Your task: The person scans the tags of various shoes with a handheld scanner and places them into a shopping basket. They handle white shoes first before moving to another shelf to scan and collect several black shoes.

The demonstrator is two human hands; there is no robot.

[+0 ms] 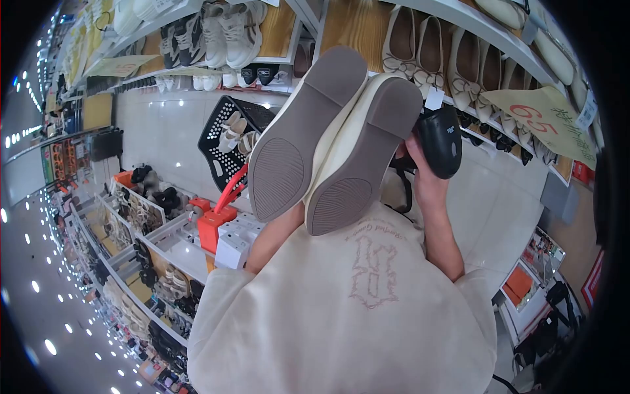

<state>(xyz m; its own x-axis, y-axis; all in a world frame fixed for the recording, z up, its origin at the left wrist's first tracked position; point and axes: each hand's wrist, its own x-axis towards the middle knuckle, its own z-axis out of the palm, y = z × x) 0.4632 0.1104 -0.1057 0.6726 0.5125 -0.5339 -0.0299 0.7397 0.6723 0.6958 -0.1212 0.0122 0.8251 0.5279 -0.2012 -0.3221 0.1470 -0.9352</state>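
Note:
A pair of cream flat shoes is held up close to me, their grey-brown soles (338, 148) facing the camera. My left hand (296, 215) grips the pair from behind; the shoes hide its fingers, and only the wrist and forearm show. In my right hand (428, 172) is a black handheld barcode scanner (441, 141), raised just right of the shoes, with my fingers wrapped around its handle. A small white tag (434, 98) appears directly above the scanner, near the shoe's edge.
Shelves ahead carry white sneakers (230, 36) and beige flats (430, 52). A yellow price sign (541, 118) hangs at the right. Left of the shoes stands a black basket (220, 148) with shoes inside. Nearer are a red-orange device (215, 226), white boxes (233, 246) and low display racks.

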